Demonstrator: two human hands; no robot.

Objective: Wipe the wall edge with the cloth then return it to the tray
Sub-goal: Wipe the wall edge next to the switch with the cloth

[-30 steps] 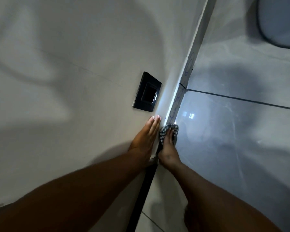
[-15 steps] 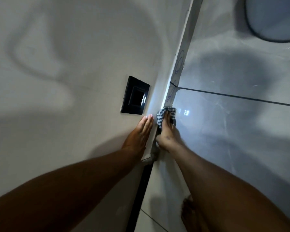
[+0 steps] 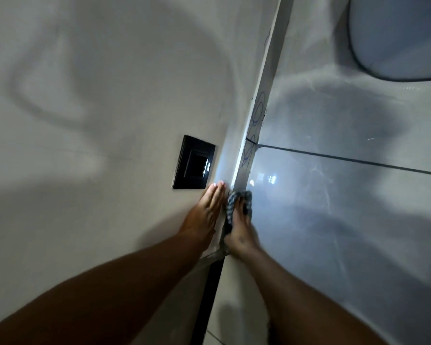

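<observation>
The plain wall (image 3: 85, 120) fills the view from nine to twelve o'clock; the glossy tiled wall (image 3: 346, 207) fills it from one to five. They meet at a pale wall edge (image 3: 264, 95) that runs from twelve o'clock down to the centre, with blue scribble marks (image 3: 258, 112) on it above the hands. A black switch plate (image 3: 193, 166) sits on the plain wall, just at ten o'clock of the left hand.

The left hand (image 3: 204, 215) lies flat on the plain wall, fingers straight and together, holding nothing. The right hand (image 3: 239, 225) presses a checked cloth (image 3: 230, 204) against the edge, fingers closed over it; how tightly cannot be told.

The tray is not in view.

Risks, as a judgement: the cloth sits bunched under the fingertips, so a stroke toward twelve o'clock could let it slip and leave bare fingers on the scribbles. The braced left hand is close to the switch and could knock it. Dry rubbing might smear the ink onto the shiny tile.
</observation>
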